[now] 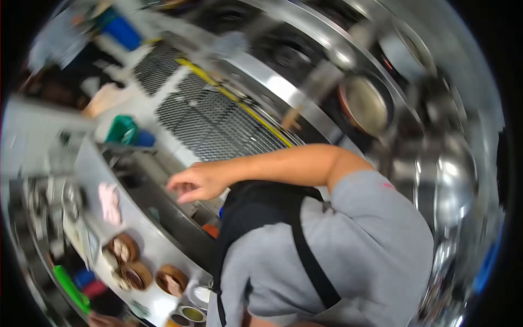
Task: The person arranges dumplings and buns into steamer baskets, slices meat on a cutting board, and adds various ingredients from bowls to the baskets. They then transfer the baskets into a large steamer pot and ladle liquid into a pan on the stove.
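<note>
The view is tilted and smeared by blur. A curved steel counter point(155, 248) runs down the left side. Its inner edge drops into a dark sunken well point(147, 185) that follows the same curve. Beyond the well, black mesh floor mats point(218, 122) crossed by a yellow strip point(234, 98) form an aisle, bounded on the far side by a steel range edge point(283, 90) with a round pan point(365, 103) and shiny pots point(452, 180). On the counter's outer band lie a pink cloth point(109, 201) and three brown bowls point(136, 275). A green basket point(122, 129) sits at the well's far end, and small metal cups point(192, 313) stand near the bottom edge. The person's grey shirt point(376, 234) and black apron point(261, 204) fill the lower middle. The bare forearm crosses in front of the apron toward the counter. The right hand point(197, 182) hangs above the well's near rim, apart from the cloth and bowls, with room on all sides. Its fingers point(177, 185) are loosely spread and slightly curled, pointing left and down. They hold nothing, and no contact with the steel below is visible. An orange item point(211, 230) lies in the well just under the wrist, too blurred to identify.
</note>
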A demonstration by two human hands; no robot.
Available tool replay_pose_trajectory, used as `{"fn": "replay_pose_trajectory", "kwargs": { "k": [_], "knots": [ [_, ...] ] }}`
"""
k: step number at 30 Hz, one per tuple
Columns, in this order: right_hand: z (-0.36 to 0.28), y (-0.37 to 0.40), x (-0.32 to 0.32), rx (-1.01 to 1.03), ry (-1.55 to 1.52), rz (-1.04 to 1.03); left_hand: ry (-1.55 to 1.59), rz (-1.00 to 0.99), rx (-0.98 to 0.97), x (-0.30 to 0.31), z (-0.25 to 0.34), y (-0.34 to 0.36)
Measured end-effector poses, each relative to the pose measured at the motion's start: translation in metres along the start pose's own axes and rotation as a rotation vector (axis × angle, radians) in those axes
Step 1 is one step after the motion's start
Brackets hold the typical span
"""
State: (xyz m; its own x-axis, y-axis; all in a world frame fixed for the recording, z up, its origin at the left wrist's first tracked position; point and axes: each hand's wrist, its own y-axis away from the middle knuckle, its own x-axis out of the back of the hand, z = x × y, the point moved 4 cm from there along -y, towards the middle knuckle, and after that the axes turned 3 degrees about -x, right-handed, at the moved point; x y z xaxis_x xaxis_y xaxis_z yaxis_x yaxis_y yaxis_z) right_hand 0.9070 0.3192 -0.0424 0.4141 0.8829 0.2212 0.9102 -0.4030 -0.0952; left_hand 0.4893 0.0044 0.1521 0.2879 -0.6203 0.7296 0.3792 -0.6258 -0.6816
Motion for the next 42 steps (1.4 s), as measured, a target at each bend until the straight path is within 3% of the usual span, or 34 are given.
{"fn": "replay_pose_trajectory", "kwargs": {
  "k": [1, 2, 3, 4, 6, 7, 9, 12, 13, 15, 16, 17, 19, 21, 23, 24, 25, 27, 28, 30, 33, 35, 38, 40, 41, 42],
  "knots": [
    [0.004, 0.011, -0.006, -0.089, -0.276, 0.074, 0.263, -0.066, -0.218, -0.043, 0.011, 0.014],
    [0.007, 0.027, 0.000, -0.123, -0.293, 0.122, 0.832, -0.267, 0.091, -0.089, 0.133, 0.026],
    [0.019, 0.042, 0.007, -0.400, -0.647, 0.071, 0.397, -0.419, -0.488, -0.126, 0.218, 0.042],
    [0.022, 0.056, 0.010, -0.652, -1.005, 0.022, 0.773, -0.639, -0.598, -0.172, 0.264, 0.057],
    [0.050, 0.102, 0.011, -0.593, -0.983, -0.124, 0.893, -0.705, -0.880, -0.213, 0.386, 0.081],
    [0.047, 0.135, 0.014, -0.558, -0.848, -0.031, 1.019, -0.764, -0.928, -0.241, 0.418, 0.100],
    [0.056, 0.206, 0.006, -0.622, -0.887, 0.292, 1.233, -0.883, -1.103, -0.258, 0.482, 0.124],
    [0.044, 0.341, -0.033, -0.949, -0.605, 0.699, 1.227, -0.978, -1.055, -0.341, 0.539, 0.176],
    [0.036, 0.386, -0.051, -1.213, -0.479, 0.808, 1.182, -1.023, -1.009, -0.398, 0.550, 0.206],
    [0.011, 0.450, -0.082, -1.299, -0.447, 1.218, 0.968, -1.473, -0.916, -0.493, 0.576, 0.281],
    [-0.007, 0.467, -0.081, -1.351, -0.442, 1.413, 1.026, -1.453, -0.841, -0.525, 0.595, 0.323],
    [-0.008, 0.479, -0.081, -1.360, -0.438, 1.406, 1.079, -1.435, -0.762, -0.543, 0.614, 0.351],
    [-0.011, 0.503, -0.066, -1.118, -0.519, 1.686, 1.109, -1.967, 0.140, -0.494, 0.665, 0.362],
    [0.001, 0.517, -0.038, -1.174, -0.487, 1.608, 1.382, -1.990, 0.564, -0.505, 0.705, 0.423],
    [0.031, 0.536, -0.012, -1.241, 0.452, 1.283, 1.408, -1.910, 0.743, -0.479, 0.746, 0.436],
    [0.025, 0.520, 0.011, -1.227, 0.433, 1.349, 1.422, -1.811, 0.959, -0.472, 0.762, 0.437],
    [0.024, 0.514, 0.031, -1.214, 0.444, 1.320, 1.404, -1.659, 0.721, -0.467, 0.768, 0.431],
    [0.034, 0.510, 0.059, -1.466, 0.459, 1.097, 1.240, -1.628, 1.139, -0.480, 0.770, 0.444],
    [0.049, 0.521, 0.064, -1.410, 0.516, 1.081, 1.252, -1.599, 1.162, -0.496, 0.765, 0.448],
    [0.060, 0.529, 0.075, -1.431, 0.547, 1.080, 1.402, -2.115, 1.158, -0.516, 0.751, 0.462],
    [0.059, 0.531, 0.081, -1.532, 0.540, 1.019, 1.254, -2.000, 1.175, -0.457, 0.692, 0.395],
    [0.058, 0.536, 0.068, -1.498, 0.598, 1.004, 1.027, -2.044, 0.868, -0.485, 0.635, 0.395],
    [0.002, 0.520, 0.060, -1.579, 0.635, 0.684, 1.026, -1.970, 0.719, -0.484, 0.528, 0.363],
    [-0.056, 0.496, 0.067, -1.401, 0.542, 0.470, 1.005, -1.941, 0.649, -0.448, 0.458, 0.317],
    [-0.105, 0.434, 0.086, -1.236, 0.418, 0.432, 1.030, -1.938, 0.619, -0.437, 0.427, 0.295],
    [-0.093, 0.460, 0.094, -1.228, 0.365, 0.476, 1.108, -1.929, 0.586, -0.426, 0.399, 0.280]
  ]
}}
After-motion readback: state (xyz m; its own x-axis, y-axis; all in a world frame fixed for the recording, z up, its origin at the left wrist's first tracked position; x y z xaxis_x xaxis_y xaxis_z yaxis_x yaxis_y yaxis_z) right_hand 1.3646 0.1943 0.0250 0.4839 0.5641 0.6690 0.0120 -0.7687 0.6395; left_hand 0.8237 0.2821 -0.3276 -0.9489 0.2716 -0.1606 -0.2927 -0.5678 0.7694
